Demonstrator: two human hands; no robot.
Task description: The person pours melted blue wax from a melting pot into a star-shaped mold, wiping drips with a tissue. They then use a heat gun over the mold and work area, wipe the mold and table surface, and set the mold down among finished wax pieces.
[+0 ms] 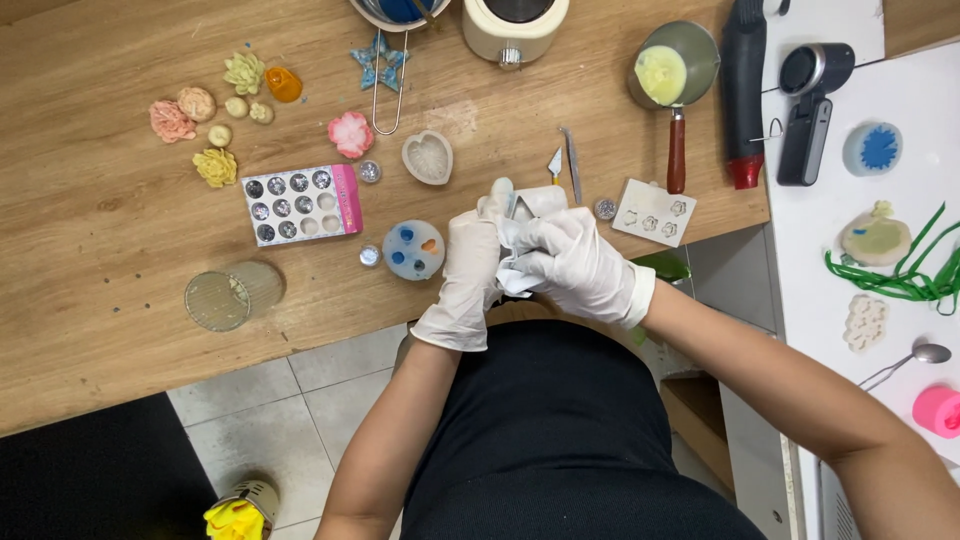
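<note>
- Both hands in white gloves, held together just over the front edge of the wooden bench.
- Left hand: fingers clenched around a small white mould, its grey opening showing at the top.
- Right hand: fingers pinch a white cloth pressed against the same mould; cloth hangs between the 2 hands.
- Mould sits in the hands, raised above the bench edge, near the round blue mould.
- Round blue mould: holds blue blobs and 1 orange blob in its cavities.
- Pink-edged tray, left of the hands: 12 round wells, most filled with silvery glitter, a few look pale; cannot tell if those are empty.
- 3 small glitter pots loose on the bench.
- Heart-shaped white mould: hollow, contents unclear.
- Small pan with a red handle: pale yellow wax inside.
- Ribbed glass jar lies on its side near the bench front.
- Flat white mould just right of the hands, with small shaped cavities.
- Wax flowers in peach, yellow and cream grouped at far left; 1 pink flower apart from them.
- Tweezers lie beyond the hands.
- Side table at right: heat gun, spoon, pink cup.
</note>
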